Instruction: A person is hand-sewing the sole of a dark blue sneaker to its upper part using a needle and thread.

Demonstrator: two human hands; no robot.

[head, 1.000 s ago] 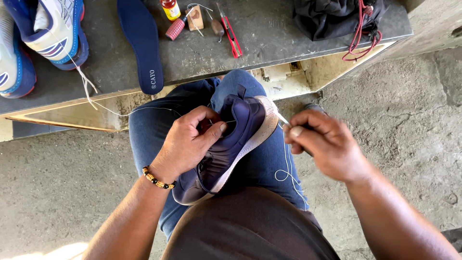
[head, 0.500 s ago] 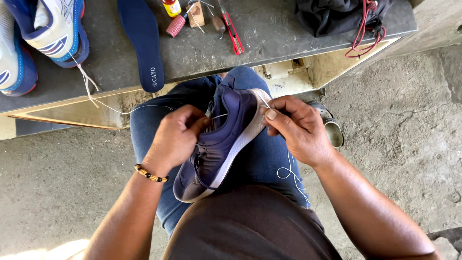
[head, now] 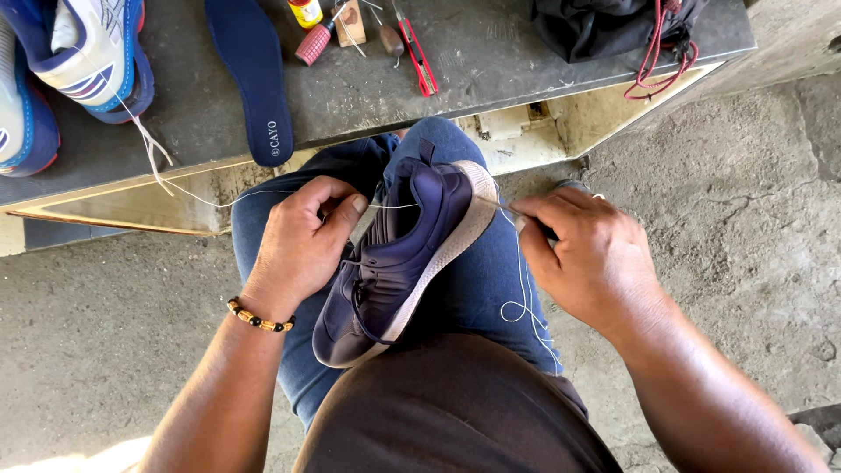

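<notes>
1. Step in hand, my read: hand-stitching the sole to the upper of the shoe (head: 403,254). The shoe lies sole-edge up on the lap, between the two hands and touching the left one.
2. Left hand (head: 302,241): fingers closed, thumb and forefinger pinching the thread (head: 394,207) just beside the shoe's collar. The thread runs taut from there across to the sole edge. A bead bracelet (head: 258,320) sits on that wrist.
3. Right hand (head: 583,254): fisted on a small dark tool (head: 536,229), mostly hidden, with its tip end at the sole edge. Can't tell if it is an awl or a needle. A slack loop of thread hangs below this hand.
4. Next move calls for: take up the slack loop, hold tension from the left pinch, and keep the shoe braced on the lap so the stitch seats in the sole edge.
5. Beyond the hands, on the bench (head: 491,52): a blue insole (head: 254,79), a red-handled tool (head: 419,57), a second shoe (head: 92,52) with thread trailing off it, and a black bag (head: 604,26).
</notes>
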